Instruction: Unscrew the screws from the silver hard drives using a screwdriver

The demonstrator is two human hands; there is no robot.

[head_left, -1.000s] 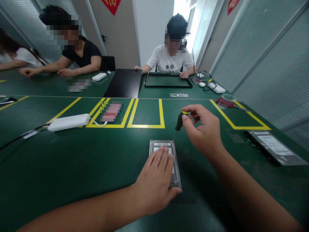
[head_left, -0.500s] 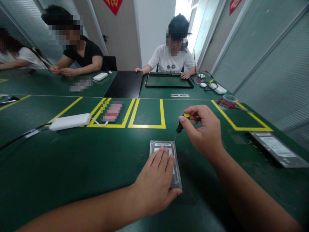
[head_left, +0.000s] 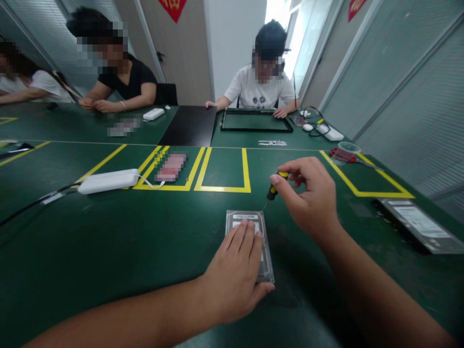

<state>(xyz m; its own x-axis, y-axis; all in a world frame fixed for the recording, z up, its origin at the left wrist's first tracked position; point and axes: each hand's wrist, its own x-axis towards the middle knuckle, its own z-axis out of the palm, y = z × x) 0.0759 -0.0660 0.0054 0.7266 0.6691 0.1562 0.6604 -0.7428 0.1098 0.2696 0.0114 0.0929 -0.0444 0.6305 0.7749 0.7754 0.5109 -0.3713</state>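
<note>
A small silver hard drive [head_left: 267,261] with a white label lies flat on the green table, its label partly covered by my left hand [head_left: 234,270]. That hand's fingers stretch over the drive's top and its thumb braces the near edge, holding the drive down. Pinched between the thumb and fingers of my right hand [head_left: 311,193] is a small black and yellow screwdriver [head_left: 272,191]. The screwdriver leans, its thin tip at the drive's far right corner; any screw under the tip is too small to make out.
A second, larger hard drive [head_left: 416,220] lies at the right. Beyond my right hand stands a clear plastic cup [head_left: 350,149] beside red-handled pliers or scissors. A white power strip [head_left: 108,181] sits at left. Across the table, a co-worker touches a black frame [head_left: 253,129] and a black panel [head_left: 190,126].
The view has shifted very slightly. Both hands keep nearly the same pose, and the screwdriver tip stays at the drive's corner.
</note>
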